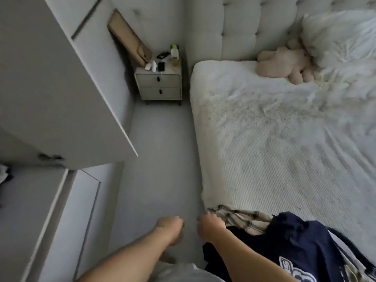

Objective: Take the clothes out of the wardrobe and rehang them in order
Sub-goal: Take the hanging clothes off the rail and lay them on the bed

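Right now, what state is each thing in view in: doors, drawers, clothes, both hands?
Wardrobe door: swung open.
Nightstand drawers: both closed.
Plaid garment: lying on the bed corner, unhung.
Navy garment: heaped over the plaid one, unhung.
Left hand: fingers curled, holding nothing visible.
Right hand: at the plaid garment's edge; grip too blurred to tell.
Plush toy: lying by the pillows.

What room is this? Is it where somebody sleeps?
Yes, it looks like a bedroom. There is a big bed with a padded headboard, a soft toy lying near the pillows, a small bedside table with drawers, and an open wardrobe door on the left.
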